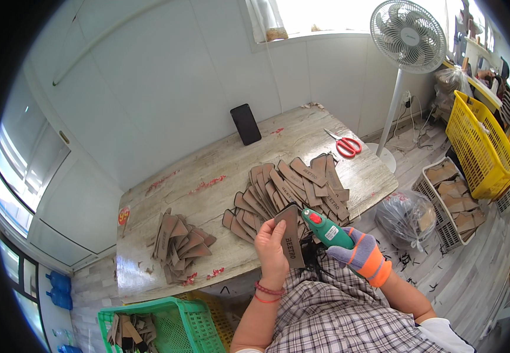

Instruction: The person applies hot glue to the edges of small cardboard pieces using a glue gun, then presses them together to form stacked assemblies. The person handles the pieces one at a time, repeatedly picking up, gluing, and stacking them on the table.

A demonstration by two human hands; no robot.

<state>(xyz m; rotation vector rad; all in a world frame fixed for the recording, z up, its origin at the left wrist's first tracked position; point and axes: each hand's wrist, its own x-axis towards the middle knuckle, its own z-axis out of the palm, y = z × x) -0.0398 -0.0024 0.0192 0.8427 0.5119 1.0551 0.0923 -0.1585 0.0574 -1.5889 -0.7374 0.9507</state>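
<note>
Between the thumb and fingers of my left hand (272, 247) is a flat brown shoe-upper-like piece (291, 235) with dark printing, held upright at the table's near edge. My right hand (361, 256), in a purple and orange glove, grips a green handheld power tool (327, 229) with a red switch. The tool's tip is close to the piece's upper right edge; whether they touch I cannot tell. Just beyond my hands lies a large spread of similar pieces (290, 182). A smaller heap of pieces (178, 244) is on the table's left.
Red-handled scissors (347, 147) and a black phone (246, 125) are at the back of the worn table (208, 159). A green crate (190, 326) stands below left. To the right are a fan (399, 88), a plastic bag (406, 217), a white basket (437, 217) and a yellow crate (481, 147).
</note>
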